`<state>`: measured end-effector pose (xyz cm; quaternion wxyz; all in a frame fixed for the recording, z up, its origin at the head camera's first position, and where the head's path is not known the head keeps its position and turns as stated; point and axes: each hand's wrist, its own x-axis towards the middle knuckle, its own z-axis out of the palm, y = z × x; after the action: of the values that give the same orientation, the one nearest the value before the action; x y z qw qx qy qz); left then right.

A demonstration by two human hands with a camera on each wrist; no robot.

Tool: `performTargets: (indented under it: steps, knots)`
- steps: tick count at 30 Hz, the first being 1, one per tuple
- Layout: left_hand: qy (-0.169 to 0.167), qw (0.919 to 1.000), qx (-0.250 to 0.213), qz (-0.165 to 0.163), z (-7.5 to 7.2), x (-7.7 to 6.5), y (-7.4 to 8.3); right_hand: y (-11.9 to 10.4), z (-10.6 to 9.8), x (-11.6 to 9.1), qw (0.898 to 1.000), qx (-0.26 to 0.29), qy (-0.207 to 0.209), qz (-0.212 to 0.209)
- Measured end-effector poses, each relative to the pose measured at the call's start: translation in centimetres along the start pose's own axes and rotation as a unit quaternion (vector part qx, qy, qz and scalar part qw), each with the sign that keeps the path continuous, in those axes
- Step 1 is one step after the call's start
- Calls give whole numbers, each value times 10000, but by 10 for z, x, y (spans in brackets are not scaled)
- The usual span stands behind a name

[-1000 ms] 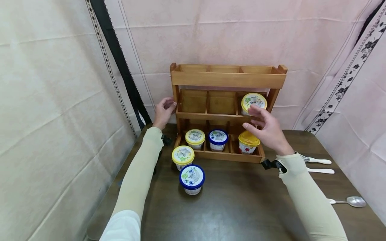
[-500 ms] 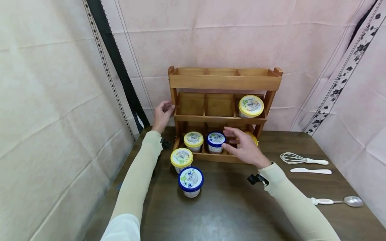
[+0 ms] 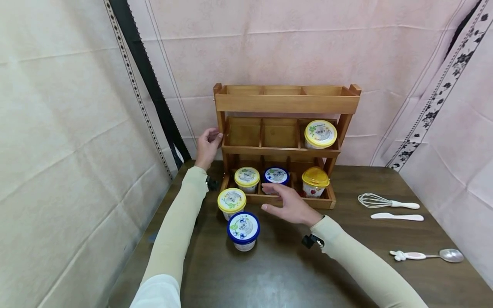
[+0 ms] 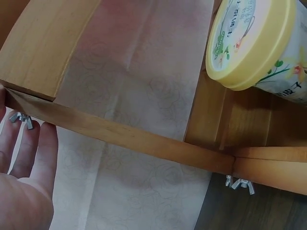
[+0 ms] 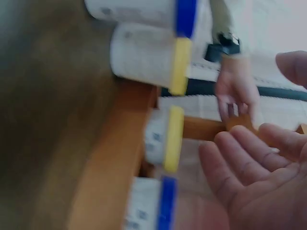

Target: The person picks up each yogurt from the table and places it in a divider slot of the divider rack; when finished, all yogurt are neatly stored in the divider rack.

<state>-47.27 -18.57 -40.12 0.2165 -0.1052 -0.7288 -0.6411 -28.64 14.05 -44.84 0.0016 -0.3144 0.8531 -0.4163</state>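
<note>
Hovering: right hand point(image 3: 290, 206), fingers spread, empty. Left hand point(image 3: 208, 146) touching left edge of rack point(image 3: 286, 104), fingers loosely extended. Low sweep could topple front blue-lidded tub point(image 3: 243, 227).

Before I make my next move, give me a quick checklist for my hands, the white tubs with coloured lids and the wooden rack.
1. Left hand at the left side of the brown wooden three-tier rack: ok. Firmness of its hold: cannot tell.
2. Right hand free to grasp: ok, holding nothing.
3. Round white tub with blue lid at the front of the dark brown table, upright and lidded: ok.
4. Gap between it and the round white tub with yellow lid just behind: cannot tell.
5. Both those tubs on the rack: not ok, they stand on the table.
</note>
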Motion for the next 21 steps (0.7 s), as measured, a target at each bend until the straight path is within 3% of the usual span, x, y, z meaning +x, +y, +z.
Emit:
performTargets:
  steps: [8, 14, 21]
  knots:
    - [29, 10000, 11, 6, 2, 1, 1, 10, 33, -4, 9987, 257, -447, 54]
    - [91, 9999, 55, 41, 1, 0, 3, 5, 47, -8, 9973, 45, -736, 48]
    - [67, 10000, 45, -26, 0, -2, 3, 4, 59, -11, 9927, 327, -1156, 146]
